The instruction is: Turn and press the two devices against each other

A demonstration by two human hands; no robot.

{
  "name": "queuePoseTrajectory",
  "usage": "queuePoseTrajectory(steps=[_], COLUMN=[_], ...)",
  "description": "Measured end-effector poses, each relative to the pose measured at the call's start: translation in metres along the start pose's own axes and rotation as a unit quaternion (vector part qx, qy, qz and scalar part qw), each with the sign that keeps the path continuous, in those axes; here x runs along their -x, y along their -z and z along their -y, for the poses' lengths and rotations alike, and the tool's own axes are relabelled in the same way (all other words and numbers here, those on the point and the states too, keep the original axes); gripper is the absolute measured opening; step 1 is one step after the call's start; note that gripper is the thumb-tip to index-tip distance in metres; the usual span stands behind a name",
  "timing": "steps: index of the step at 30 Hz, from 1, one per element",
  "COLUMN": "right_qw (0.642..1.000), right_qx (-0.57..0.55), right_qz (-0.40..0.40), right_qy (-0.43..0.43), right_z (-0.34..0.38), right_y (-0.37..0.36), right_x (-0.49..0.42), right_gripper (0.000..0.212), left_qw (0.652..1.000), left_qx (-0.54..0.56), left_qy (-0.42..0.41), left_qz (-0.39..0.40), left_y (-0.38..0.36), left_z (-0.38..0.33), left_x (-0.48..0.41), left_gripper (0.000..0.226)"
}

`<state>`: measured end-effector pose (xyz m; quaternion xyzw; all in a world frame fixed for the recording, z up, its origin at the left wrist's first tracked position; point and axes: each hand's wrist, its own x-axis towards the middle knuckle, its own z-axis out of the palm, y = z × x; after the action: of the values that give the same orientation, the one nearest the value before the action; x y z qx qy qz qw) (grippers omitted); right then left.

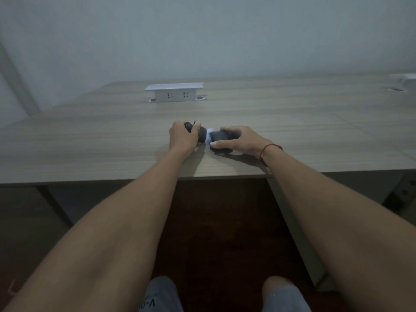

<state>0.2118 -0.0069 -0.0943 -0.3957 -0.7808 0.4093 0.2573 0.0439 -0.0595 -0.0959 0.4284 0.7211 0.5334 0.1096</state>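
Item: dark cylindrical object [203, 135], lying on the wooden surface [90, 143], well in front of the socket box [174, 92] and near the surface's front edge. Dark body in two sections, with a pale glowing patch [209, 135] between them; what the object is, I cannot tell.

My left hand [182, 137]: fingers curled round the left section, grasping it. A thin black cord [191, 124] sticks out above this hand.

My right hand [238, 140]: fingers wrapped over the right dark section [221, 137], thumb laid along its near side, grasping it. A red string bracelet [269, 150] circles this wrist.

Socket box: white, raised from the surface, two outlets facing me, flat lid on top.

A second white fitting [404, 81]: far to the right of the socket box, at the frame's edge.

Below the surface: dark floor [220, 221], my knees in grey shorts [162, 296].
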Motion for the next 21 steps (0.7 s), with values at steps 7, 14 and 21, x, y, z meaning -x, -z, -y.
queuePoseTrajectory(steps=[7, 14, 21], right_qw=[1.0, 0.999, 0.999], right_qx=[0.005, 0.038, 0.039], right_qz=[-0.011, -0.019, -0.01], right_qy=[0.003, 0.011, -0.001], right_z=[-0.003, 0.0, -0.003], right_y=[0.002, -0.004, 0.001], right_x=[-0.006, -0.007, -0.001], right_gripper=[0.082, 0.078, 0.102], left_qw=[0.998, 0.995, 0.995], left_qx=[0.024, 0.098, -0.045], left_qy=[-0.048, -0.035, -0.071], left_qz=[0.016, 0.004, -0.063], left_y=[-0.005, -0.001, -0.016], left_z=[0.003, 0.009, -0.007], left_x=[0.003, 0.004, 0.009], left_gripper=[0.04, 0.049, 0.034])
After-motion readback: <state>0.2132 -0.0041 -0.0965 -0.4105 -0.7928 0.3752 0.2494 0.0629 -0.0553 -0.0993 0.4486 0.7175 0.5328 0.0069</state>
